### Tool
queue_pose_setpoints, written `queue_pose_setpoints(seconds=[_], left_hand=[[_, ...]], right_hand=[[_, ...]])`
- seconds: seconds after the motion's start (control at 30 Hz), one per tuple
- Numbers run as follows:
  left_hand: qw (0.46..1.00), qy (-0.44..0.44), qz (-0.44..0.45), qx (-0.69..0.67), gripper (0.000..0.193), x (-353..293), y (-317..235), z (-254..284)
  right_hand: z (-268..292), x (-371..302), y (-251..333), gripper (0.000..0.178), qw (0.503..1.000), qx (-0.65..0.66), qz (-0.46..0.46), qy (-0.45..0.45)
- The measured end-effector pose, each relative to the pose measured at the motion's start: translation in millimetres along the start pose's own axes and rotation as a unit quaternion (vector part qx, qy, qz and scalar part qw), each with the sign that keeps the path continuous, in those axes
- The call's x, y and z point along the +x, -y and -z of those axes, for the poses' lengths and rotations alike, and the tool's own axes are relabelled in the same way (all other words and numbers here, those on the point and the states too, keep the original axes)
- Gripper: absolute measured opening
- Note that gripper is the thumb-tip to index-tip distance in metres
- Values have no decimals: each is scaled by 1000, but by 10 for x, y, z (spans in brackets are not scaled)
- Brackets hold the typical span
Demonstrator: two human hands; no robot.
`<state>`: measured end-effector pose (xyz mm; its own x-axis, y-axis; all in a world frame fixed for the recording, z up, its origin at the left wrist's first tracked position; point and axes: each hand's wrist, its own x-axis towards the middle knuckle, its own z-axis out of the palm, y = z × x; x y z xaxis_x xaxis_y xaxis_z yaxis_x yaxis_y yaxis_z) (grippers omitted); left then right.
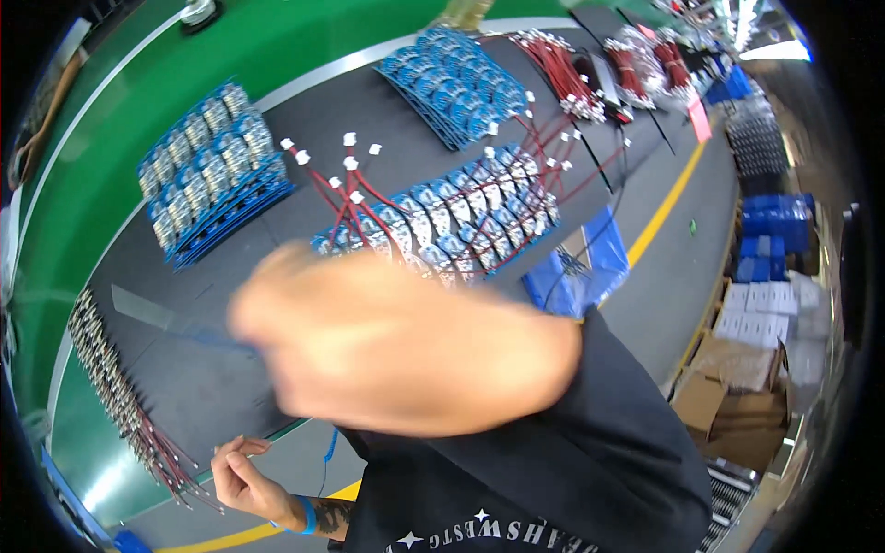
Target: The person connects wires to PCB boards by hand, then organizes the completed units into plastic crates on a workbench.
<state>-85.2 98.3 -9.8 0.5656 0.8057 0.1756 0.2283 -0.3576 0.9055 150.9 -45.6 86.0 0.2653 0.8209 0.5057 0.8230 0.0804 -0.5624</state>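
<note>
When looking at the wired circuit boards, find them on the dark mat, partly screened by the right hand; cannot tell its grip through the blur. Leftward, see mat spreading between the board stack and cable row; just off its near edge, find the left hand loosely spread, fingers bent.

Left hand loosely curled, right hand blurred, grip unclear

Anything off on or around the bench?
A small green scrap lies alone on the grey floor near the yellow line, too small to identify. Red wires on the middle circuit boards splay several ways, unlike the bundled wires farther off.
</note>
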Motion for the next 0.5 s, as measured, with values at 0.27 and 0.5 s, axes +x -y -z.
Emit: queue_pose_setpoints(seconds=[0.27, 0.5], left_hand=[[951, 205, 108, -204, 29, 257, 157, -461], [817, 237, 264, -455, 49, 89, -173, -900]], right_hand=[[2243, -2742, -43, 25, 609, -643, -430, -179], [828, -1761, -91, 18, 830, -36, -556, -20]])
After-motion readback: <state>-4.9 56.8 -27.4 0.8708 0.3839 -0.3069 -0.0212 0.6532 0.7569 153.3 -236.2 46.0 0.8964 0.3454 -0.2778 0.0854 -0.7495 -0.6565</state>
